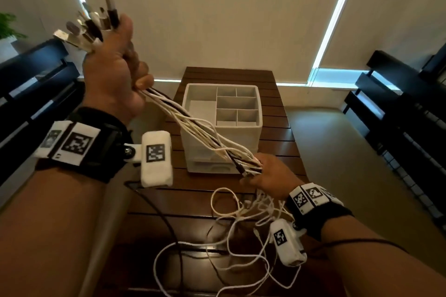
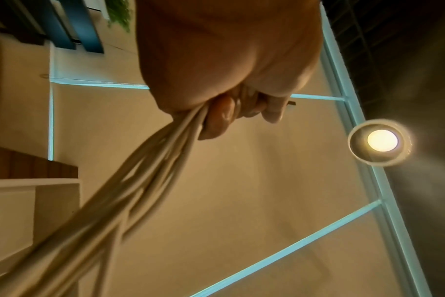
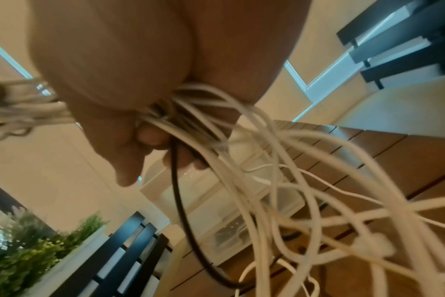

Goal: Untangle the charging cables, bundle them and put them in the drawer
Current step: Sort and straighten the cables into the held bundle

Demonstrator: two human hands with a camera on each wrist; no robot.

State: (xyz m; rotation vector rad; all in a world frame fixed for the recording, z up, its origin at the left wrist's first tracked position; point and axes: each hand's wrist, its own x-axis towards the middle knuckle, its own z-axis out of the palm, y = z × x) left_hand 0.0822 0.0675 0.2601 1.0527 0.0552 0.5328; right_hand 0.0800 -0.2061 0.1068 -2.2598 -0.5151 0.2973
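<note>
Step in hand: untangling/straightening, bundling not yet begun. Cables (image 1: 200,128) stretched taut between both hands, above the worktop (image 1: 277,142); loose tails (image 1: 241,231) below R hand are looped and crossed on the worktop.

L hand (image 1: 113,72): raised high, fist, fingers (image 2: 221,118) curled tight round the cables just under the plugs (image 1: 91,24), which fan out above the fist.
R hand (image 1: 270,176): low, near front of organiser (image 1: 255,137), fingers (image 3: 150,138) wrapped round the strands, incl. one black.

Next (judgement): R hand slides down toward the tails to comb out crossings, L grip fixed; then coil. Drawers (image 1: 210,161) look shut, so one needs opening first.
</note>
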